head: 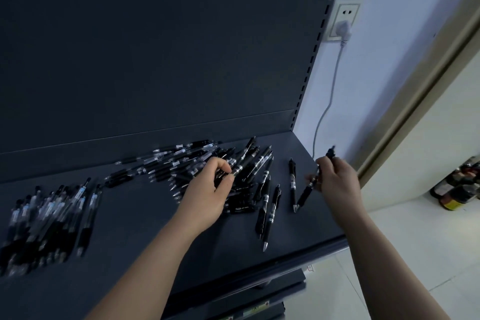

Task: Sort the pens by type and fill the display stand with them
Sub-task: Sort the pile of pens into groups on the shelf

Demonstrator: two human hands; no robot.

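Stand: the dark display shelf (145, 228) takes up most of my view, with its tall back panel (155, 47) on the far side. Every pen lies flat on it, and none is slotted upright yet.
Left group: the clear pens (49, 215) lie side by side at the near left, roughly parallel, so I judge them already sorted.
Middle heap: the mixed pile (181, 161) sits far centre, with pens crossing over each other.
Right group: the black banded pens (270, 205) lie loosely to the right of the pile, reaching toward the near edge. A lone pen (292, 184) lies further right.
My left hand (207, 189): at the right edge of the pile, with thumb and curled fingers pinching a banded pen (249, 163) near its middle.
My right hand (337, 179): raised over the right end of the shelf, with its fingers closed round a black pen (306, 192). The hand is blurred, and I cannot tell whether it holds a second pen.
Handling: these pens look light, stiff and smooth, and likely to roll. I would pinch each one mid-barrel or on the rubber grip so it balances. Clips may snag in the pile, so I would lift a pen out rather than drag it.
Progress: I judge the sorting well underway, with the pile left to clear.
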